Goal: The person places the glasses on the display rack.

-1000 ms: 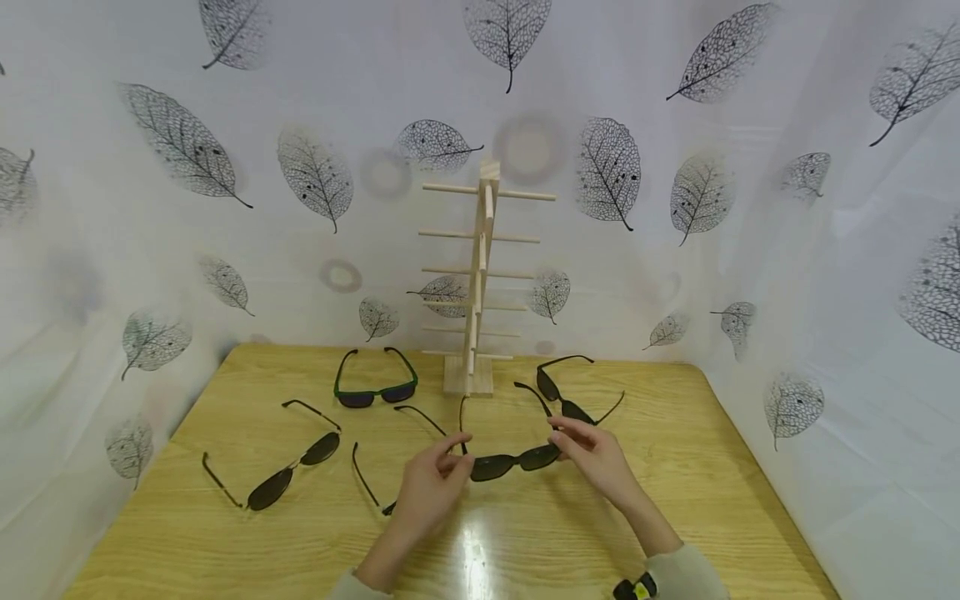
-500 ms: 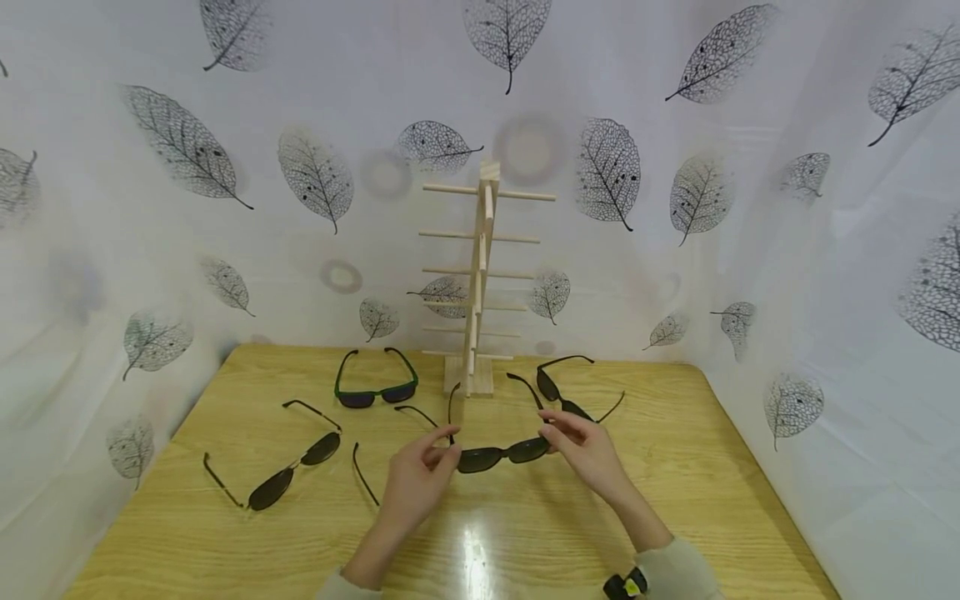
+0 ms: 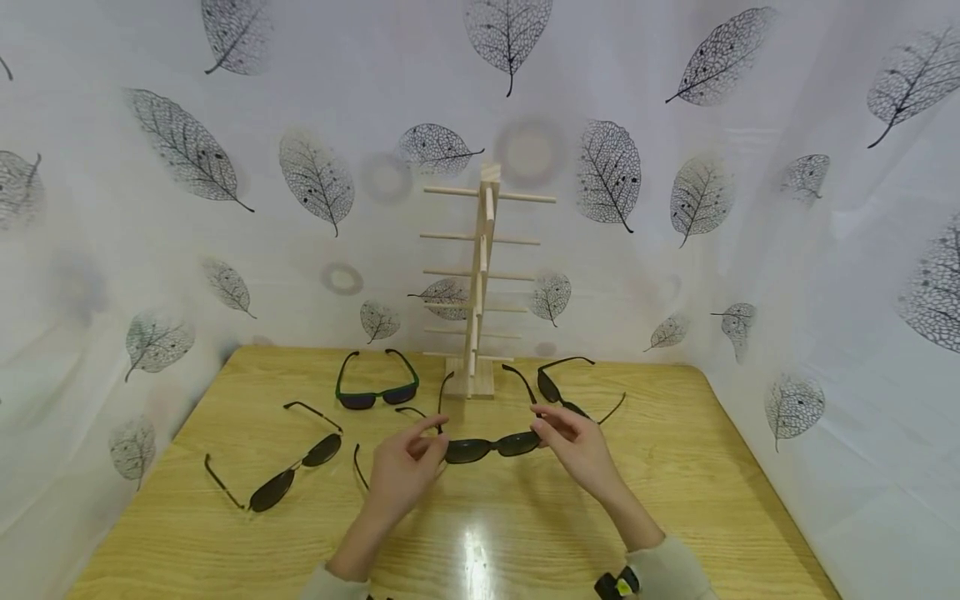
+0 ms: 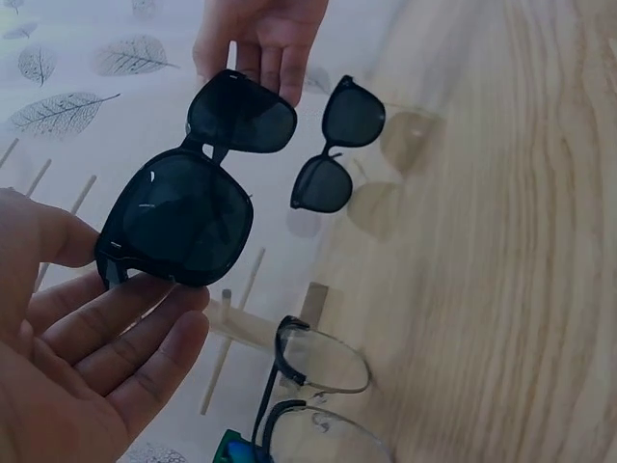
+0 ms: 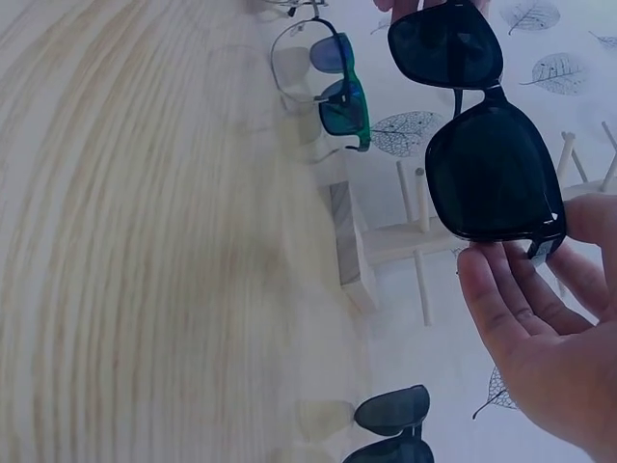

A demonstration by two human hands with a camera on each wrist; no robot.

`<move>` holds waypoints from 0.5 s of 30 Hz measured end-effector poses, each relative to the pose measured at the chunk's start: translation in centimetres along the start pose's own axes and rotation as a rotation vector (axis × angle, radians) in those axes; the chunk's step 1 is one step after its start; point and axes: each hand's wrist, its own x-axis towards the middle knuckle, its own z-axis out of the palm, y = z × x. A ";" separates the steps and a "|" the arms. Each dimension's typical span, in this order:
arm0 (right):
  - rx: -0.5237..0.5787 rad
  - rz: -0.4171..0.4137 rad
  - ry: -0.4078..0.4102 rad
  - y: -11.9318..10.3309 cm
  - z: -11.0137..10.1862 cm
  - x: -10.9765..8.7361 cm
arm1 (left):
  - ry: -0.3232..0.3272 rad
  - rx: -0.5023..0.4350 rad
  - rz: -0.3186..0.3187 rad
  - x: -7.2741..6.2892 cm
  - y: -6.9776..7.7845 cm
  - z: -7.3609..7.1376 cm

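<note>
A pair of black sunglasses point(image 3: 468, 452) is held between both hands in front of the wooden rack, lenses facing the wearer and arms unfolded toward the rack. My left hand point(image 3: 405, 468) pinches the left hinge corner between thumb and fingers. At the opposite hinge corner my right hand point(image 3: 581, 450) grips in the same way. Both dark lenses point(image 4: 188, 217) show in the left wrist view, raised off the table. Behind the left hand lie clear half-rim glasses point(image 4: 328, 359), mostly hidden in the head view.
The upright rack point(image 3: 478, 283) with several crossbars stands at the table's back. Green-framed sunglasses point(image 3: 358, 400) lie to its left, thin-framed sunglasses point(image 3: 273, 492) at the front left. Other black sunglasses point(image 3: 548, 385) lie right of the rack. A leaf-patterned curtain point(image 3: 600, 317) surrounds the table.
Both hands have carried the black sunglasses left and slightly farther from the body, toward the rack. The left hand now covers more of the half-rim glasses.
</note>
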 end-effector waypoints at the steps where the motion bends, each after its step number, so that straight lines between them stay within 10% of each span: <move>1: -0.002 0.005 0.002 -0.2 0.0 0.1 | 0.000 0.002 -0.006 0.1 0.1 -0.1; 15: 0.004 0.008 0.050 -2.2 0.8 1.3 | 0.031 0.038 0.096 1.7 1.1 -1.8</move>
